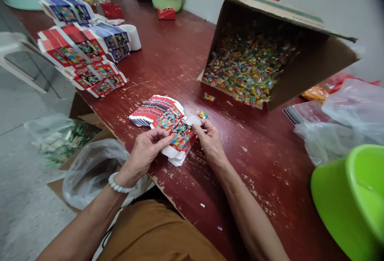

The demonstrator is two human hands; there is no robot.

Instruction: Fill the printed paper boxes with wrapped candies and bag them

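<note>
A small red printed candy box (183,136) with white flaps is between my hands, just over the table's near edge. My left hand (147,149), with a pale bead bracelet on its wrist, pinches the box's left side between thumb and fingers. At the upper right, my right hand (209,137) grips a white end flap of the same box. Directly behind lies a fanned stack of flat box blanks (157,111), mostly red. A wrapped candy (202,114) rests just beyond my right fingers.
A large carton (315,69) tipped on its side holds many wrapped candies (246,69). Bundled red boxes (72,49) are piled at the left. A green bucket (333,189) stands at the right. A bag-lined carton (90,173) sits below the table's left edge.
</note>
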